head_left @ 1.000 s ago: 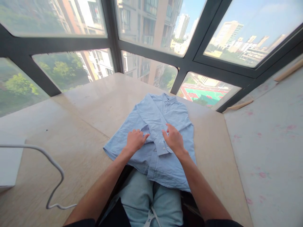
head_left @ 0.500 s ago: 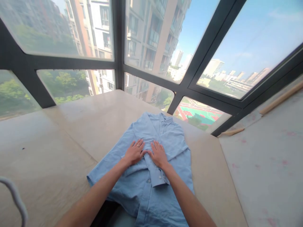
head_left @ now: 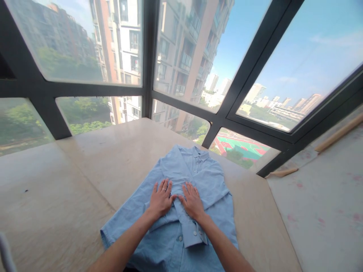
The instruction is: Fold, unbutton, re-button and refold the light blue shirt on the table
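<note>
A light blue button-up shirt (head_left: 210, 196) lies front side up, its collar (head_left: 200, 154) pointing away from me. Both sleeves are folded inward across its front, and one buttoned cuff (head_left: 194, 236) rests near the middle. My left hand (head_left: 161, 198), with a ring on one finger, presses flat on the crossed sleeves, fingers stretched out. Beside it my right hand (head_left: 193, 200) lies flat on the cloth too, its fingers extended. The two thumbs nearly meet. The shirt's lower end runs out of view at the bottom.
The shirt lies on a beige stone ledge (head_left: 85, 170) with a seam across it. Dark-framed windows (head_left: 148, 75) enclose the far side. A floral-papered wall (head_left: 320, 211) borders the right. A blurred pale cord-like thing (head_left: 5, 253) shows at lower left, and a small dark speck (head_left: 26, 190) above it.
My view has tilted up slightly, so everything sits lower in the picture. Both hands stay flat at about the same spot on the shirt.
</note>
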Demonstrator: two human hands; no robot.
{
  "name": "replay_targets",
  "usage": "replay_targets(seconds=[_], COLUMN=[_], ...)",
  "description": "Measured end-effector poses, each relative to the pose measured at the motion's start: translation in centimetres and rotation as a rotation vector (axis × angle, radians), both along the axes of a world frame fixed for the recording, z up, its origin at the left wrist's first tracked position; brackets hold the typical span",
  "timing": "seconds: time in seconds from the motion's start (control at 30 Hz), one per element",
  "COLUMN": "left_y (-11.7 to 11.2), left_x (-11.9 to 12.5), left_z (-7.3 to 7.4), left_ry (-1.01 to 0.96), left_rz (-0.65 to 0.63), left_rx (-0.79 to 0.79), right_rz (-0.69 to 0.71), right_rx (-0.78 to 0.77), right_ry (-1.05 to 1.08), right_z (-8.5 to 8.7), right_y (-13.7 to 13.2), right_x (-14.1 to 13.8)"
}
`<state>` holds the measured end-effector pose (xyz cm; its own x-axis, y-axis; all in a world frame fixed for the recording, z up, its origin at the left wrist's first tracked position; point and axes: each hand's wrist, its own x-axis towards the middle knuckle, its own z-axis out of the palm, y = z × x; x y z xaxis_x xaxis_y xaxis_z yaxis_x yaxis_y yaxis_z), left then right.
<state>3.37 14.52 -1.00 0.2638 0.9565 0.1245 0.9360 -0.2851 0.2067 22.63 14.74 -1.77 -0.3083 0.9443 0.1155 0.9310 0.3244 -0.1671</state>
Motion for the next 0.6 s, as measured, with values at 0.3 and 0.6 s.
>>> replay_targets(seconds=[0.3, 0.6], left_y=[0.5, -0.3], left_x=[0.9, 1.3], left_z=[0.3, 1.1], left_ry=[0.08, 0.152], left_rz=[0.064, 0.182], left_rx=[-0.101, -0.093], right_rz=[-0.014, -0.171], right_rx=[0.003, -0.047], right_ry=[0.03, 0.025], right_z=[-0.4, 1.0], right_y=[0.3, -0.6], right_x=[-0.2, -1.4])
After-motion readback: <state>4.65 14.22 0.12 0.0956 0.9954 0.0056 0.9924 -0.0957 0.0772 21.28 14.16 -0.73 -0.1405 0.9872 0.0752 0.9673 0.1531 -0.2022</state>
